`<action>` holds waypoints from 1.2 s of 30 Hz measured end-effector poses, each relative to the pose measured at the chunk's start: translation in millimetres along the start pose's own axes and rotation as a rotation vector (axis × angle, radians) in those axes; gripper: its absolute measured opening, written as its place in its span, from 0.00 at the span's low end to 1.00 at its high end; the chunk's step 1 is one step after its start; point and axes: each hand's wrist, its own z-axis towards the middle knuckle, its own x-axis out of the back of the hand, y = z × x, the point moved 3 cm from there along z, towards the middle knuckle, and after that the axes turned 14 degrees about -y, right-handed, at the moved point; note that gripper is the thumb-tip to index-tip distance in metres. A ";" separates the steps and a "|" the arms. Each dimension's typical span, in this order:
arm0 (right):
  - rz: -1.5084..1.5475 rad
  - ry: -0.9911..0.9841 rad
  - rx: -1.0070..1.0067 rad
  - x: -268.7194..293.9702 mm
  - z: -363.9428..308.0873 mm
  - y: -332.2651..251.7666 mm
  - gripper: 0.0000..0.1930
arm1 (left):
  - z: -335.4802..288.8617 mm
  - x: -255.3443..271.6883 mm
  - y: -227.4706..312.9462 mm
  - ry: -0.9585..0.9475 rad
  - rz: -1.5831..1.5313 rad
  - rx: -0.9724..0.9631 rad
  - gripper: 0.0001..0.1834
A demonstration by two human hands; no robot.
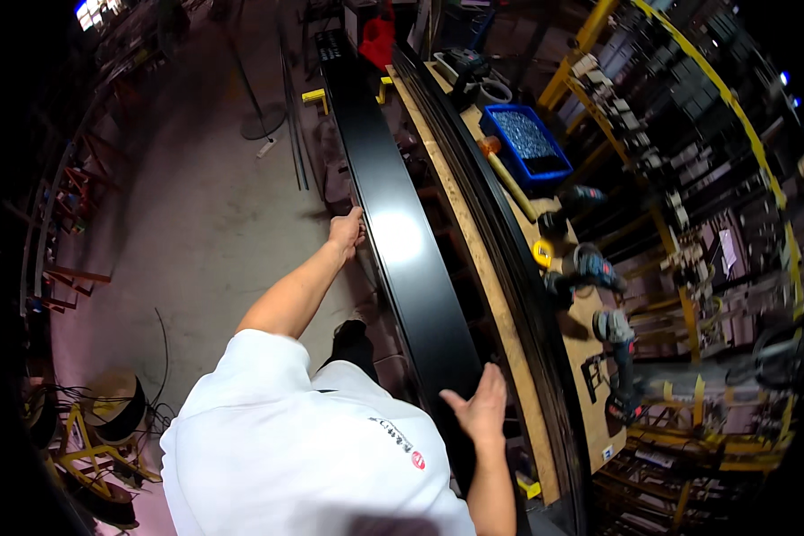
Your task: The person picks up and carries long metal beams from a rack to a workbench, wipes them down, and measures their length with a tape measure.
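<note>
A long black panel (402, 232) with a smooth, shiny face runs lengthwise in front of me, its far end showing a row of small light marks. My left hand (347, 232) is closed at the panel's left edge, fingers curled against it. Nearer to me, my right hand (481, 406) lies at the right edge, its thumb and fingers spread apart and nothing held in them. Whether its palm touches the panel I cannot tell. The near end of the panel is hidden beside my body.
Right of the panel, a wooden bench (478, 246) carries long dark profiles (509, 241). Beyond them are a blue bin (525, 143) of small metal parts, a mallet (511, 183), a yellow tape measure (542, 253), power tools (590, 268) and an angle grinder (615, 332). Cable reels (116, 406) stand lower left.
</note>
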 end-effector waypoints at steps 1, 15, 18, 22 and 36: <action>-0.019 -0.032 -0.029 -5.1 12.0 -12.0 0.57 | 28.3 9.7 4.2 0.037 0.008 -0.018 0.19; -0.375 -0.378 -0.331 -79.6 141.4 -71.5 0.62 | 224.4 32.3 113.0 -0.098 -0.270 0.217 0.30; -0.504 -0.236 -0.334 -93.9 138.5 -64.7 0.48 | 216.5 33.4 127.5 -0.162 -0.342 0.248 0.26; -0.659 -0.047 -0.334 -115.3 140.4 -46.8 0.38 | 223.9 38.9 120.7 -0.264 -0.482 0.196 0.18; 0.366 -0.362 -0.608 -7.9 220.9 -83.9 0.51 | 228.0 47.9 110.0 -0.309 -0.515 0.137 0.15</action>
